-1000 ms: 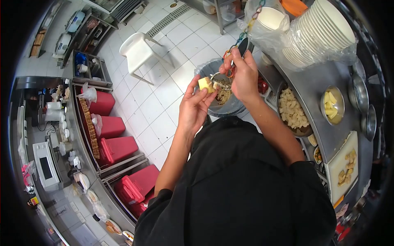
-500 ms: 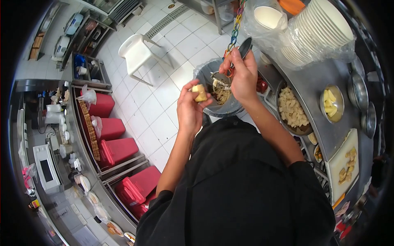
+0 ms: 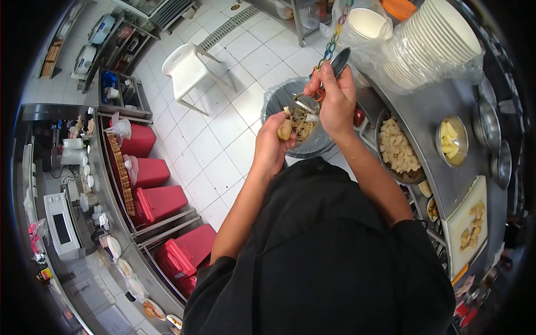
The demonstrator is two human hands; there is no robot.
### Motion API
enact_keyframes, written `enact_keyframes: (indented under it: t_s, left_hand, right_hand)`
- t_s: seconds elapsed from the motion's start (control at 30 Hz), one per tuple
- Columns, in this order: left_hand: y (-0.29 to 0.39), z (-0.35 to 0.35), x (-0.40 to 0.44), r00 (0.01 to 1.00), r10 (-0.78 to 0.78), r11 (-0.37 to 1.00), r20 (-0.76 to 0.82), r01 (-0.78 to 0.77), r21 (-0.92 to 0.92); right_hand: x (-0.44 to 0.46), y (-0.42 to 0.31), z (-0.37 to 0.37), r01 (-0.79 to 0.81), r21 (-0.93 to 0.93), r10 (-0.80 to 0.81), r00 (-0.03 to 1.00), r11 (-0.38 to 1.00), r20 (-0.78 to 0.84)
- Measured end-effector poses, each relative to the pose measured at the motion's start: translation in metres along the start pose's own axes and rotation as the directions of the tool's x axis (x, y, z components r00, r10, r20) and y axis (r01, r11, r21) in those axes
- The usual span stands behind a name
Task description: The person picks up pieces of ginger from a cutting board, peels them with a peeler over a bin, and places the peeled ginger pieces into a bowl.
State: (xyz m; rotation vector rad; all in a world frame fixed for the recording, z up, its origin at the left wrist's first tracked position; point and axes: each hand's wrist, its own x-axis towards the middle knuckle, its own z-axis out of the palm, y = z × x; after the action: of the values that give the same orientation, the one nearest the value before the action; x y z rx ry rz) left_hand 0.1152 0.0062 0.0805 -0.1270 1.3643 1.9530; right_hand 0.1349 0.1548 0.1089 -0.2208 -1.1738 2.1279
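Peeling, apparently: left grip (image 3: pixel 269 144) pinching the piece (image 3: pixel 285 130) above the bin (image 3: pixel 272 105)'s left side, right grip (image 3: pixel 337 105) wrapped round the peeler (image 3: pixel 341 59) just to the right, so next stroke likely calls for bringing peeler onto piece, held steady.

No words, brands or numbers can be read in this kitchen. Toward eight o'clock, a pale sheet (image 3: pixel 84 287) bears a dark scrawl, too small and blurred to make out. Near half past seven, a second sheet (image 3: pixel 113 321) shows only faint grey marks. At seven o'clock, a red bin (image 3: pixel 181 258) has a small pale patch, perhaps a label, without legible lettering. Also toward eight, farther out, a yellow-and-dark packet (image 3: pixel 44 274) is too blurred to read.
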Motion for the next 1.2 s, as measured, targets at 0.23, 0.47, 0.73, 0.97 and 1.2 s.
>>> enact_keyframes:
  t_s: [0.23,0.47,0.73,0.97,1.2]
  left_hand:
    - [0.006,0.006,0.001,0.990,-0.048,0.926,0.131,0.093,-0.366]
    - [0.010,0.008,-0.008,0.980,0.020,0.869,0.198,0.081,-0.489]
    - [0.001,0.013,-0.019,0.969,0.227,0.970,0.097,-0.216,-0.111]
    - [-0.001,0.025,-0.024,0.972,0.226,0.959,0.069,-0.210,-0.188]
    - [0.009,0.023,-0.035,0.991,0.084,0.985,0.100,-0.068,-0.161]
  right_hand:
    - [-0.011,0.004,-0.008,-0.044,0.023,0.044,0.999,0.999,0.001]
    - [-0.017,-0.005,-0.011,-0.145,0.185,0.160,0.985,0.972,-0.070]
    - [-0.020,-0.010,-0.017,-0.187,0.248,0.213,0.974,0.950,-0.082]
    - [-0.021,-0.003,-0.021,-0.354,0.429,0.393,0.919,0.831,-0.003]
    - [-0.019,-0.002,-0.019,-0.464,0.382,0.480,0.875,0.799,0.059]
